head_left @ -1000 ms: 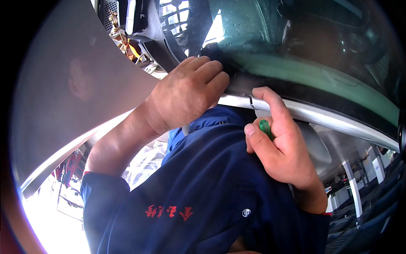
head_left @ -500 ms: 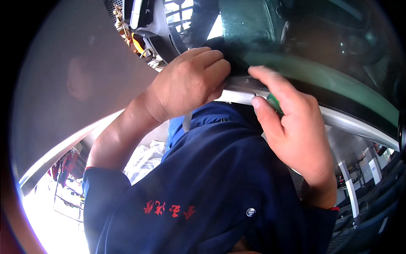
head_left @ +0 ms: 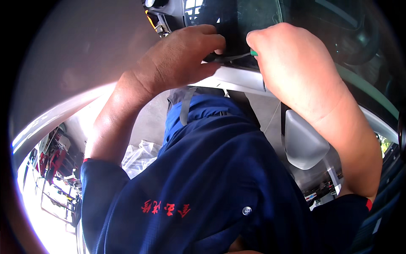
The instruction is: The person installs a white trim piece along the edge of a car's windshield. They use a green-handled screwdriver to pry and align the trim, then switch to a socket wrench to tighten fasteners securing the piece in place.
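My right hand [head_left: 292, 55] is closed round a green-handled screwdriver [head_left: 253, 53] at the lower edge of the windscreen [head_left: 249, 25]. Most of the handle is hidden in the palm, and its thin metal shaft [head_left: 239, 56] points left along the dark strip under the glass. On the other side my left hand [head_left: 188, 53] hovers by the windscreen corner, thumb apart from its bent fingers. Between them is a gap near the shaft's tip; I see nothing held there.
A car's raised dark bonnet [head_left: 76, 63] fills the left side. Its pale fender edge [head_left: 237, 78] runs in front of my waist, with a grey side mirror [head_left: 304, 142] to the right. Clear plastic sheeting [head_left: 141, 158] lies low on the left.
My right hand has moved up and turned over, closing its fingers round the screwdriver. My left hand has opened its thumb away from the fingers and shifted slightly up and left.
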Tool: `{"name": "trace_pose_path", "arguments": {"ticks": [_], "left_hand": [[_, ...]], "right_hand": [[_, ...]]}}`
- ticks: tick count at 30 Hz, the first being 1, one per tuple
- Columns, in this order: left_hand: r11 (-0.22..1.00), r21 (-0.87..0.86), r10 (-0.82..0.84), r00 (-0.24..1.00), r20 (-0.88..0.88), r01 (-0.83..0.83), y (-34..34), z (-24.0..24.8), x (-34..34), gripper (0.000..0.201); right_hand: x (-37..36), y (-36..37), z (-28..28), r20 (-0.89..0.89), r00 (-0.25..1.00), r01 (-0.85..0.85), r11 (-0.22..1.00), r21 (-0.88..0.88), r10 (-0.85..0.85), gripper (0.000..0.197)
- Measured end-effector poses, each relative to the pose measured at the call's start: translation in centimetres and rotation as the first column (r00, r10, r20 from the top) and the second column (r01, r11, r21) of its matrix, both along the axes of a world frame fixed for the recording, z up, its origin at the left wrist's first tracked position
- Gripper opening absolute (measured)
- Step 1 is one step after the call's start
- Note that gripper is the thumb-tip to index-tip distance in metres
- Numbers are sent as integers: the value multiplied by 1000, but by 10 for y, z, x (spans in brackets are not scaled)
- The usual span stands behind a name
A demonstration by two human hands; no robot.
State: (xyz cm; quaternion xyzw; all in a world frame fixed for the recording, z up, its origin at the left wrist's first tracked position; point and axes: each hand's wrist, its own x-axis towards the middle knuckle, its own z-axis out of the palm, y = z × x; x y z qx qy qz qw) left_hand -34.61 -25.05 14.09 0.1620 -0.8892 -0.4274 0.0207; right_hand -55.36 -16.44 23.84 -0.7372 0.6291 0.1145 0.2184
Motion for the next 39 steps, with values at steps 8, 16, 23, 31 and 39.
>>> {"name": "trace_pose_path", "arguments": {"ticks": [8, 16, 23, 31, 39], "left_hand": [[983, 44, -180, 973, 145, 176, -20, -1, -8, 16], [946, -310, -55, 990, 131, 94, 10, 2, -8, 17], [941, -318, 167, 976, 139, -116, 22, 11, -10, 16], [815, -294, 485, 865, -126, -499, 74, 0, -21, 13], [845, -231, 477, 875, -83, -482, 71, -4, -19, 5]], "right_hand": [[5, -10, 3, -19, 1000, -16, 999, -30, 16, 5], [-17, -12, 9, 275, 952, -119, 989, -83, 137, 28], [-5, -6, -8, 94, 996, 5, 996, -86, 3, 7], [-6, -12, 3, 184, 975, 112, 991, 71, -124, 12], [-9, 3, 66, 649, 531, 378, 837, 395, -546, 21]]}}
